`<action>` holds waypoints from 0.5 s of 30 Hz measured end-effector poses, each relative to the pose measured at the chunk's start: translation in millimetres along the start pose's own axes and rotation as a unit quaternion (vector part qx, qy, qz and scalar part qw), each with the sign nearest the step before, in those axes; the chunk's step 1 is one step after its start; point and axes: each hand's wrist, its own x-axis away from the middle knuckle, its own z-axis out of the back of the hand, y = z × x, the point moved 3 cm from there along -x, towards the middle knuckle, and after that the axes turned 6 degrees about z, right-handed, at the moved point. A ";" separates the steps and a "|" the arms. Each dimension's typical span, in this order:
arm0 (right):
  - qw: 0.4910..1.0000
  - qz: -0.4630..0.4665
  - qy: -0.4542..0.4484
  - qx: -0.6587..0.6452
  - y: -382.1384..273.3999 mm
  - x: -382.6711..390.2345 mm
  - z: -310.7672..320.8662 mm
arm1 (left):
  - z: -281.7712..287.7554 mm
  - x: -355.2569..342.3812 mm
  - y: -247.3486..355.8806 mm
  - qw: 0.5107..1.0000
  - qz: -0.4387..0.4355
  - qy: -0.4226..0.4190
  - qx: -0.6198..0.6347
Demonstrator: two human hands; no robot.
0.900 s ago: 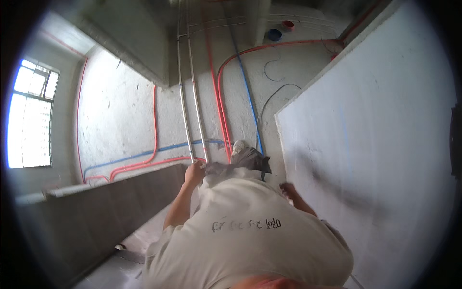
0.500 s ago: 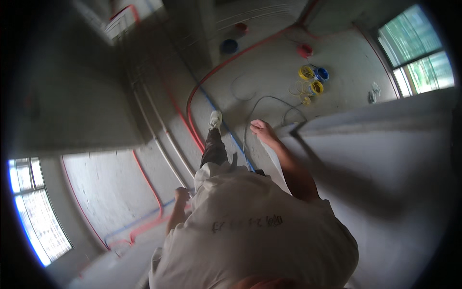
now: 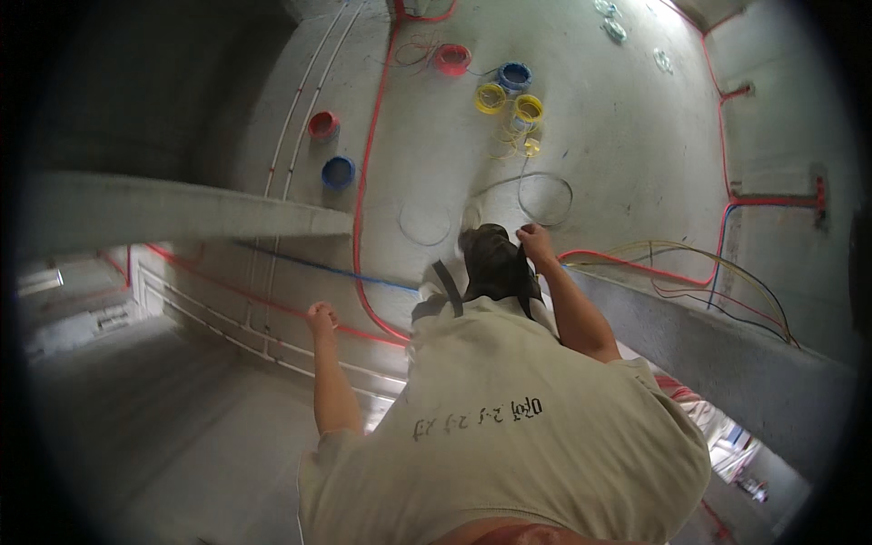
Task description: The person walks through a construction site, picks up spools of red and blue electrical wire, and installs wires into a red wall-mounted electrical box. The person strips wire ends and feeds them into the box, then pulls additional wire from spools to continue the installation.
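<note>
My left hand [image 3: 322, 318] hangs out to the left, its fingers loosely curled with nothing visible in them. Below it in the picture my bare forearm leads back to the sleeve of my light T-shirt [image 3: 509, 372]. My right hand [image 3: 536, 243] is in front of my body, fingers curled in, beside my dark trouser leg [image 3: 495, 262]. A dark strip runs down from its fingertips; I cannot tell whether they hold it. A black strap [image 3: 448, 288] sticks out at the shirt's hem. Ahead on the concrete floor lies a loop of grey cable [image 3: 546, 198].
Ahead lie yellow wire coils [image 3: 528, 111], a blue coil [image 3: 515, 76] and a red coil [image 3: 452, 60]. Another red coil [image 3: 323, 125] and blue coil [image 3: 338, 173] lie left. Red conduit [image 3: 361, 218] and blue conduit [image 3: 336, 268] cross the floor. A low wall [image 3: 699, 331] stands right.
My view has turned, and the wire coils now appear nearer and more to the left. My left hand has risen in the picture; my right has come toward my leg.
</note>
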 end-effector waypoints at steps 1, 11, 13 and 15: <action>1.000 -0.011 0.009 0.000 -3.9 -23.1 1.6 | -12.3 -14.3 47.2 1.000 -0.014 0.014 0.021; 0.967 -0.039 -0.132 0.213 74.7 -295.8 47.3 | -213.6 -135.2 101.0 0.955 0.077 -0.188 -0.215; 0.991 -0.038 -0.066 0.114 79.0 -347.7 70.6 | -291.7 -112.7 188.8 0.927 0.133 -0.196 -0.291; 0.995 -0.074 -0.004 0.061 46.9 -384.3 90.7 | -344.6 -120.9 238.7 0.931 0.142 -0.161 -0.294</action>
